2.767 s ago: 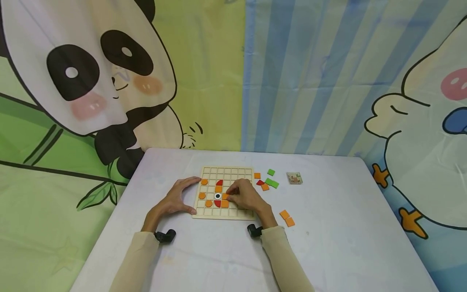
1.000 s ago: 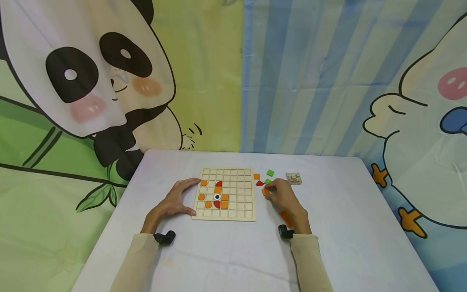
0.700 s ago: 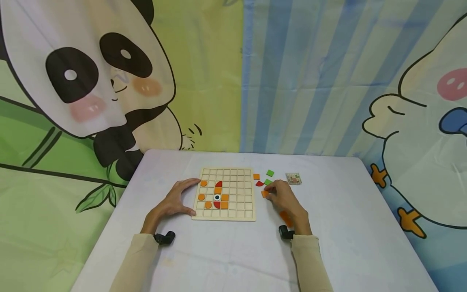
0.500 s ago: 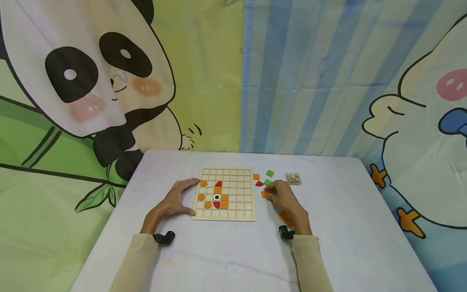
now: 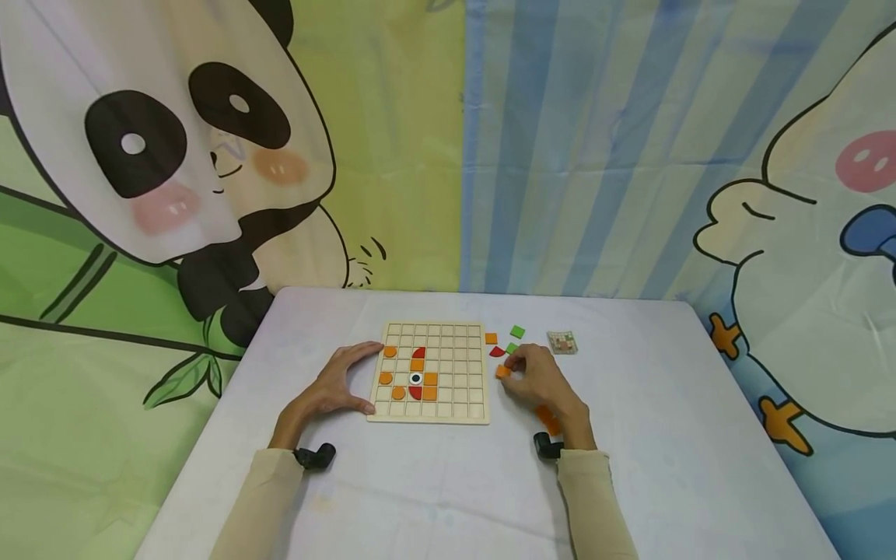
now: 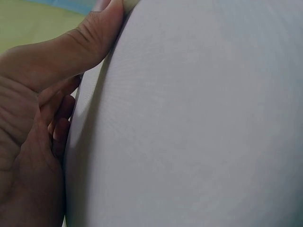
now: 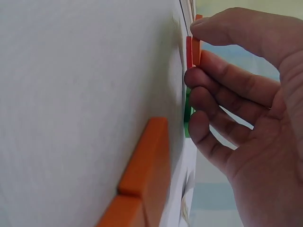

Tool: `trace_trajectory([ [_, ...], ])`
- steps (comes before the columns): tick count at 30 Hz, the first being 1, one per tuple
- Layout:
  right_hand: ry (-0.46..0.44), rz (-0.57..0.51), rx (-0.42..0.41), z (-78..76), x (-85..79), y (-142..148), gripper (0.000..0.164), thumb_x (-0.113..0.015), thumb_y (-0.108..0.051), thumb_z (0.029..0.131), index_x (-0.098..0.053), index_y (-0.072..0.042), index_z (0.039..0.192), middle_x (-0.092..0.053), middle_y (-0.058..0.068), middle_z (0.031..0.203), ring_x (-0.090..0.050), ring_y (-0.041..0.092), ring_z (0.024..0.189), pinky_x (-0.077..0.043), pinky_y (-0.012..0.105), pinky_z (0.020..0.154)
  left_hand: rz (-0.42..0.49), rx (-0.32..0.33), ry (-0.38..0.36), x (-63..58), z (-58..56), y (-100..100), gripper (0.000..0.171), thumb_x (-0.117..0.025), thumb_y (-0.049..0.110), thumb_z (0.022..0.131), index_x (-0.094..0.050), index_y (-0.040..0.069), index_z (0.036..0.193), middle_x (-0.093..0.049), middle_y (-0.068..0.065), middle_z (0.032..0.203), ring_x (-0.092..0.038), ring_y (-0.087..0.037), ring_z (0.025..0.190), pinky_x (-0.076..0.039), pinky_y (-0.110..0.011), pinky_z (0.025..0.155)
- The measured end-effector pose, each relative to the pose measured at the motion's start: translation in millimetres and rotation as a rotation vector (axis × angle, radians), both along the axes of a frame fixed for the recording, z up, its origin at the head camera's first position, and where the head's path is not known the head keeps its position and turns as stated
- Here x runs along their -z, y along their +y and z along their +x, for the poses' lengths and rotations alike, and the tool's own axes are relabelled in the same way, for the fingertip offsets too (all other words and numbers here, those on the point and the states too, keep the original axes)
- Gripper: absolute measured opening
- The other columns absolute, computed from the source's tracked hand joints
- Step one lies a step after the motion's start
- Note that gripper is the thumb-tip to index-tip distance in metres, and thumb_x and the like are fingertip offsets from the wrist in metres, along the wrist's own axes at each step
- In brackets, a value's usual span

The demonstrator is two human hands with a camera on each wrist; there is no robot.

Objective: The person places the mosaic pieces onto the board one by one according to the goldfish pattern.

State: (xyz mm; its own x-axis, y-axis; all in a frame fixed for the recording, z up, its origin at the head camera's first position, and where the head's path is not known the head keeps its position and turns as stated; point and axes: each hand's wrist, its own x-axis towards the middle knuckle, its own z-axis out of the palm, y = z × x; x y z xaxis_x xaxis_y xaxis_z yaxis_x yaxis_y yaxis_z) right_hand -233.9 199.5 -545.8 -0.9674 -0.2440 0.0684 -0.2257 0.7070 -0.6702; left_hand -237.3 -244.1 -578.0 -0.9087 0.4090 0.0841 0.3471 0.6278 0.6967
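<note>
In the head view a pale wooden grid board [image 5: 462, 373] lies on the white table. My left hand [image 5: 334, 383] spans its left edge, thumb at the near corner, long fingers stretched toward the far part. In the right wrist view my right hand [image 7: 251, 85] pinches an orange square tile [image 7: 196, 52] between thumb and index finger. That is just right of the board in the head view. On the grid sit orange discs [image 5: 386, 378], red quarter-circle tiles [image 5: 415, 393], orange squares [image 5: 430, 379] and a white eye tile [image 5: 416, 379].
Beyond the right hand lie an orange square tile [image 5: 491, 338], a red quarter-circle tile [image 5: 497, 351] and green squares [image 5: 517, 331]. A small patterned card [image 5: 563, 342] is farther right. Two orange tiles [image 7: 147, 170] rest beside the right wrist.
My right hand has left the board, where an orange square now sits, and moved right to the loose tiles. It pinches another orange square, shifted slightly left. The left hand stays put.
</note>
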Motion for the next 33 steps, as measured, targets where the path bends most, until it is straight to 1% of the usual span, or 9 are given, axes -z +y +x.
trace_trajectory([
  [4,0.023,-0.015,-0.026,-0.6,-0.5,-3,0.019,-0.087,-0.013,0.086,-0.080,-0.003,0.100,-0.077,0.007,0.096,-0.067,0.019,0.087,-0.062,0.040,0.088,-0.001,0.000,-0.004,0.3,-0.8,0,0.125,-0.110,0.037,0.057,-0.050,0.013,0.164,-0.046,-0.015,0.172,-0.041,-0.044,0.150,-0.036,-0.072,0.124],
  [7,0.045,-0.028,-0.051,-2.6,-0.2,-6,0.018,-0.086,-0.012,0.085,-0.080,-0.002,0.099,-0.077,0.006,0.092,-0.066,0.017,0.084,-0.062,0.037,0.083,-0.003,0.001,-0.007,0.6,-2.1,-1,0.125,-0.110,0.036,0.057,-0.049,0.013,0.164,-0.046,-0.014,0.173,-0.040,-0.043,0.150,-0.036,-0.073,0.124],
  [11,0.073,-0.074,-0.104,-7.0,1.2,-12,0.017,-0.087,-0.011,0.085,-0.080,-0.002,0.098,-0.077,0.006,0.091,-0.065,0.016,0.080,-0.060,0.031,0.078,-0.003,0.005,-0.009,1.0,-3.0,0,0.125,-0.110,0.037,0.057,-0.049,0.013,0.164,-0.045,-0.014,0.173,-0.040,-0.043,0.151,-0.035,-0.073,0.124],
  [14,0.081,-0.097,-0.133,-9.9,2.5,-18,0.018,-0.087,-0.011,0.085,-0.080,-0.003,0.099,-0.077,0.006,0.093,-0.065,0.014,0.080,-0.059,0.028,0.077,-0.004,0.003,-0.008,0.9,-2.3,0,0.125,-0.110,0.038,0.057,-0.049,0.013,0.164,-0.045,-0.014,0.173,-0.040,-0.044,0.151,-0.035,-0.073,0.124],
  [18,0.096,-0.110,-0.167,-13.6,2.2,-30,0.018,-0.085,-0.011,0.084,-0.081,-0.004,0.100,-0.077,0.005,0.092,-0.064,0.012,0.080,-0.057,0.027,0.076,-0.010,-0.004,-0.008,0.6,-0.6,0,0.125,-0.110,0.037,0.058,-0.049,0.013,0.164,-0.045,-0.015,0.173,-0.040,-0.044,0.150,-0.035,-0.074,0.124],
  [21,0.093,-0.129,-0.200,-17.7,1.1,-44,0.018,-0.083,-0.009,0.085,-0.082,-0.003,0.101,-0.078,0.006,0.092,-0.065,0.012,0.079,-0.057,0.028,0.074,-0.004,-0.013,-0.015,-0.1,0.3,-2,0.126,-0.110,0.036,0.056,-0.050,0.014,0.164,-0.045,-0.015,0.173,-0.040,-0.043,0.150,-0.035,-0.074,0.124],
  [26,0.064,-0.147,-0.231,-23.7,-0.5,-66,0.021,-0.078,-0.007,0.084,-0.084,-0.003,0.105,-0.079,0.008,0.095,-0.066,0.014,0.078,-0.059,0.030,0.073,0.020,-0.019,-0.039,-1.0,0.0,-2,0.128,-0.111,0.032,0.053,-0.050,0.016,0.164,-0.045,-0.012,0.173,-0.040,-0.040,0.150,-0.033,-0.071,0.126],
  [33,0.025,-0.107,-0.245,-26.3,3.6,-86,0.020,-0.080,-0.008,0.091,-0.083,-0.004,0.110,-0.078,0.007,0.103,-0.066,0.013,0.086,-0.059,0.029,0.080,0.004,-0.011,-0.021,-0.5,-0.2,-1,0.127,-0.111,0.034,0.055,-0.049,0.015,0.165,-0.046,-0.014,0.173,-0.040,-0.042,0.150,-0.035,-0.073,0.124],
])
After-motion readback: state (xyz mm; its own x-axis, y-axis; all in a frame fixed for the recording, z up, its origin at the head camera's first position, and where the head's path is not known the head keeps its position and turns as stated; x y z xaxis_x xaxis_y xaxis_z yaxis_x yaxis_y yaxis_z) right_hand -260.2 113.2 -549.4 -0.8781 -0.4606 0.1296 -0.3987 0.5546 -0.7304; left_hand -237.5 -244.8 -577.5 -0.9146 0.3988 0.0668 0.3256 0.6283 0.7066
